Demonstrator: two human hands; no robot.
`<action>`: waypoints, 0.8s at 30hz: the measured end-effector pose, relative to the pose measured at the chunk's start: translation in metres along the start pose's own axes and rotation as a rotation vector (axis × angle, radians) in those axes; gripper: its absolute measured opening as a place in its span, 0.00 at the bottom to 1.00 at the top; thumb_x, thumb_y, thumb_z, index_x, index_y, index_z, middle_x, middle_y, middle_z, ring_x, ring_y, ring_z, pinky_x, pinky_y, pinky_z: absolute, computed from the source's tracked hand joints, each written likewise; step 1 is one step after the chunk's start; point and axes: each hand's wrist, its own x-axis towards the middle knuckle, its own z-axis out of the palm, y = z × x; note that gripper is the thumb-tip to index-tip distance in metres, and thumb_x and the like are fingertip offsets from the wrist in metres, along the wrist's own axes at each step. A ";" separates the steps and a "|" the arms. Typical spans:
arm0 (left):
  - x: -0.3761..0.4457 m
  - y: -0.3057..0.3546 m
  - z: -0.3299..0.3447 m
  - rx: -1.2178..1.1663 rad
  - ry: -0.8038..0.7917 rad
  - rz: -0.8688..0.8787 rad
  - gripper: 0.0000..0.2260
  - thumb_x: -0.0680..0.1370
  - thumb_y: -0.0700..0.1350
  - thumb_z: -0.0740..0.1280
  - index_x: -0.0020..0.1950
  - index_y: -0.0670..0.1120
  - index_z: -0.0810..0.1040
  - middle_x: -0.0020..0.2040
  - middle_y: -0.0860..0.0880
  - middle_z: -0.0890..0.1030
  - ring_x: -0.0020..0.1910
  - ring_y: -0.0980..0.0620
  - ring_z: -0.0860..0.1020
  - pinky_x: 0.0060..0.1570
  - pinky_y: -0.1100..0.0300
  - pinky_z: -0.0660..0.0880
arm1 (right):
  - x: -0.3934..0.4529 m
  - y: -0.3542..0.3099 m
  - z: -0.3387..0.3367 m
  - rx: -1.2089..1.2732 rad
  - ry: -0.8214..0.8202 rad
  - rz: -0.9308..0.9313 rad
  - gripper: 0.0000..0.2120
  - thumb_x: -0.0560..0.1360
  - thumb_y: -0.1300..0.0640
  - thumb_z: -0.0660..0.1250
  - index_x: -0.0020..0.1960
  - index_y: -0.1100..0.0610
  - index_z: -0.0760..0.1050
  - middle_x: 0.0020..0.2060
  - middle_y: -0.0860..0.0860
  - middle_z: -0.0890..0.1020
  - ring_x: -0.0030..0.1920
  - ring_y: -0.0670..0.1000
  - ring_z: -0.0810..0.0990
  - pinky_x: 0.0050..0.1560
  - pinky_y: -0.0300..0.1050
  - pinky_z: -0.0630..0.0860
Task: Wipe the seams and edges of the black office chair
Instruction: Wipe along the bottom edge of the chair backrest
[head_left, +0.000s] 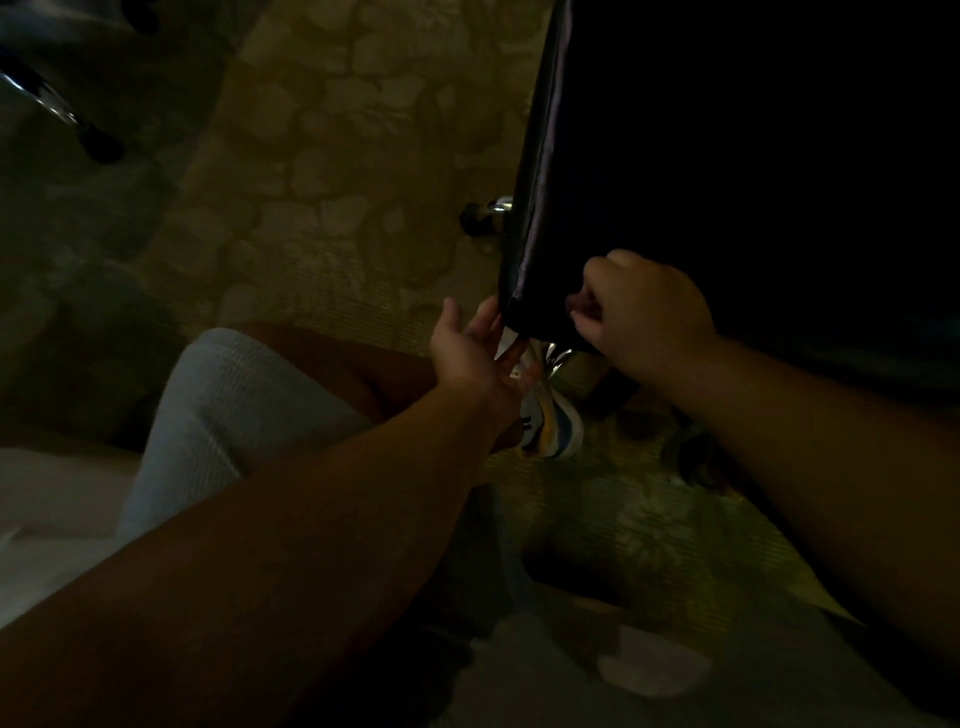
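Observation:
The black office chair (727, 156) fills the upper right, its glossy side edge (535, 171) running down to the near corner. My left hand (475, 353) lies palm up with straight fingers just under that corner, touching it. A small white scrap (506, 343) shows at its fingertips; I cannot tell what it is. My right hand (641, 312) has its fingers curled round the chair's lower edge, right of the corner. No cloth is plainly visible in the dim light.
A chrome leg with a black caster (480, 215) sticks out left of the chair, and another caster (696, 462) sits below my right arm. My knee in pale shorts (234, 410) and a white shoe (553, 423) rest on patterned carpet (337, 182). Another chair base (98, 148) stands upper left.

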 end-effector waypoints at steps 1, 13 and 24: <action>-0.002 -0.001 0.000 -0.001 -0.005 -0.004 0.28 0.82 0.66 0.51 0.69 0.50 0.77 0.68 0.47 0.78 0.65 0.42 0.75 0.67 0.39 0.69 | -0.003 -0.001 0.002 -0.010 -0.036 -0.042 0.10 0.78 0.50 0.67 0.52 0.56 0.73 0.50 0.54 0.76 0.48 0.56 0.77 0.40 0.45 0.66; -0.012 -0.017 0.000 -0.031 0.007 -0.055 0.29 0.82 0.66 0.53 0.66 0.47 0.79 0.65 0.45 0.79 0.60 0.39 0.79 0.67 0.40 0.72 | -0.015 0.007 0.002 -0.021 -0.094 -0.148 0.10 0.76 0.50 0.69 0.50 0.56 0.75 0.46 0.52 0.74 0.46 0.54 0.76 0.38 0.44 0.64; -0.012 -0.022 0.000 -0.017 0.012 -0.092 0.29 0.81 0.67 0.53 0.62 0.46 0.81 0.66 0.44 0.79 0.64 0.38 0.77 0.70 0.39 0.68 | -0.016 0.001 0.000 0.069 0.032 0.022 0.09 0.76 0.50 0.68 0.50 0.55 0.73 0.47 0.53 0.75 0.46 0.53 0.75 0.39 0.45 0.68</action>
